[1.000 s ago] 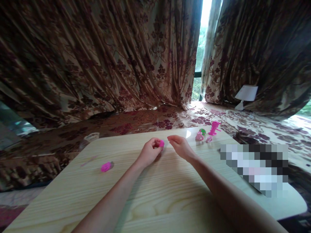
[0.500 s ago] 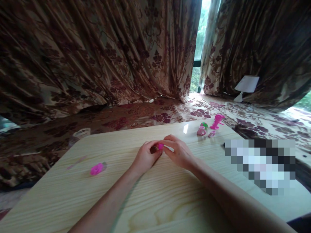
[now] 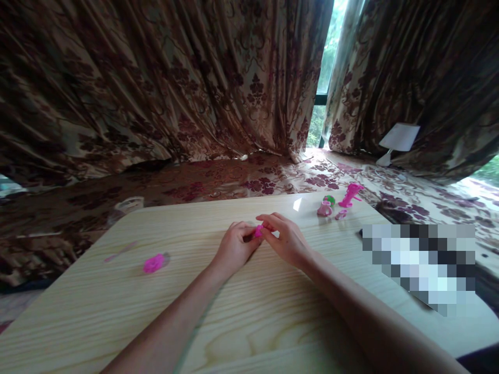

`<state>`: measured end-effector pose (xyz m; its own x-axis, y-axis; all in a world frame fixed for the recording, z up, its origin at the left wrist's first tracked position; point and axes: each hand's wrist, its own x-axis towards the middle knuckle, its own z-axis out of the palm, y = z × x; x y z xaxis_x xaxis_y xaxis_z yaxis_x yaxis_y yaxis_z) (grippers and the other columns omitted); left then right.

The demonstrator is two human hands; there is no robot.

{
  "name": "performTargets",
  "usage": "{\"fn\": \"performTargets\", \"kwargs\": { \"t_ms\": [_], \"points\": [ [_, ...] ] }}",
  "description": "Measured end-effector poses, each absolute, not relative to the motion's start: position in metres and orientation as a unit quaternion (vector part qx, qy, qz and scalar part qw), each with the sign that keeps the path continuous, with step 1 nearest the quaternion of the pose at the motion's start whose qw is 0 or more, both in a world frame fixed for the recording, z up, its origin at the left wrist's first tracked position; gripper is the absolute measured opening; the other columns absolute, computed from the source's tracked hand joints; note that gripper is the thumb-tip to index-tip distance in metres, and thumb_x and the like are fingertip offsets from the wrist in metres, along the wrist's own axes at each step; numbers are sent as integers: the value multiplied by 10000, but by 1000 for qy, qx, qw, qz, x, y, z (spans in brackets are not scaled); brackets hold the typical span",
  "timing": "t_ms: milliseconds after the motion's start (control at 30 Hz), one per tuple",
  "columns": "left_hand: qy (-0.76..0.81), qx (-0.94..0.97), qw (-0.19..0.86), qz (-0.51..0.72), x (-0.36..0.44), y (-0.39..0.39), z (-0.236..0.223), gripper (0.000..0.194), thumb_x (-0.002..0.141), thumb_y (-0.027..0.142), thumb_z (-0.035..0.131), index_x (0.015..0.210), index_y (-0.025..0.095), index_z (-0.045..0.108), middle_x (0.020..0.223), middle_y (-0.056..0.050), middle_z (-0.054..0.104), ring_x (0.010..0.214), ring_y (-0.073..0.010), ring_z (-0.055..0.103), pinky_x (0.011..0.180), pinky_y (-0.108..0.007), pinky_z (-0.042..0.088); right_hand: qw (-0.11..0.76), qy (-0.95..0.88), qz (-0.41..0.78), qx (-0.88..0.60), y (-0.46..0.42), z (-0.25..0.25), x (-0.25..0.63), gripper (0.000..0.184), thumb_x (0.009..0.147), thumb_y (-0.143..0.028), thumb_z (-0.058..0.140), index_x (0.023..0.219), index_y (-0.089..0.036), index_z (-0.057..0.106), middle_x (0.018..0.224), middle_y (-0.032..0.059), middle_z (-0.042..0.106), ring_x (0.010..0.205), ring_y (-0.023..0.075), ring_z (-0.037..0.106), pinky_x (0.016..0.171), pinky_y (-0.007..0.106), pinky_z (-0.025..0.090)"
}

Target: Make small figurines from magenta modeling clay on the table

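Note:
A small bright pink piece (image 3: 259, 230), too small to name, is between my two hands above the middle of the table. My left hand (image 3: 237, 244) is closed, its thumb and fingertips pinching the piece from the left. From the right, my right hand (image 3: 286, 239) touches the same piece with thumb and forefinger, its other fingers bent. Fingers cover part of the piece. To the left on the table lies a pink lump-like item (image 3: 154, 263) with a clear part at its right side.
A pale pink thin stick (image 3: 120, 251) lies at the table's left. At the far right stand a pink toy stand (image 3: 352, 195), a small pink jug (image 3: 324, 209), a green item (image 3: 329, 200) and a small pink piece (image 3: 341, 214). A blurred-out object (image 3: 421, 267) occupies the right side.
The fingers of my right hand have shifted on the pink piece, with the forefinger raised and bent, and more of the piece shows. The whole view has tilted slightly.

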<state>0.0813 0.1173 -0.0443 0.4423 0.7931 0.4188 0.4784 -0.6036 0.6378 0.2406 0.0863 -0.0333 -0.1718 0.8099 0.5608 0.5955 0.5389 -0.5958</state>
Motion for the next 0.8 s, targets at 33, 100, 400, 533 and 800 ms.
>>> {"fn": "performTargets", "kwargs": {
  "t_ms": [33, 100, 400, 533, 800],
  "points": [
    [385, 820, 219, 362, 81, 117, -45, 161, 775, 299, 562, 798, 216, 699, 787, -44, 648, 804, -198, 534, 752, -322, 389, 444, -759, 119, -461, 87, -34, 241, 273, 845, -157, 481, 1077, -217, 611, 908, 38, 602, 784, 126, 586, 723, 240, 466],
    [383, 822, 213, 362, 82, 117, -45, 160, 771, 298, 566, 799, 212, 698, 804, -47, 646, 819, -199, 533, 759, -321, 390, 440, -765, 114, -456, 87, -34, 241, 251, 849, -164, 485, 1031, -223, 647, 913, 42, 607, 803, 130, 588, 733, 241, 463],
    [402, 839, 160, 331, 81, 119, -46, 216, 786, 350, 547, 675, 189, 641, 672, -29, 572, 754, -183, 500, 695, -296, 381, 444, -769, 114, -445, 88, -37, 244, 266, 851, -149, 483, 1037, -223, 658, 928, 44, 616, 827, 133, 585, 741, 243, 458],
    [400, 840, 153, 334, 81, 118, -48, 188, 792, 334, 540, 740, 184, 641, 723, -34, 589, 784, -183, 505, 721, -295, 392, 451, -764, 88, -453, 88, -39, 245, 293, 836, -143, 496, 1064, -243, 650, 1003, 52, 583, 854, 139, 574, 734, 250, 459],
    [402, 839, 144, 338, 81, 117, -48, 142, 782, 292, 539, 753, 188, 631, 753, -33, 614, 792, -179, 523, 733, -290, 407, 415, -779, 107, -457, 86, -43, 250, 358, 851, -126, 453, 1150, -260, 599, 927, 37, 622, 820, 137, 592, 727, 238, 455]
  ]
}}
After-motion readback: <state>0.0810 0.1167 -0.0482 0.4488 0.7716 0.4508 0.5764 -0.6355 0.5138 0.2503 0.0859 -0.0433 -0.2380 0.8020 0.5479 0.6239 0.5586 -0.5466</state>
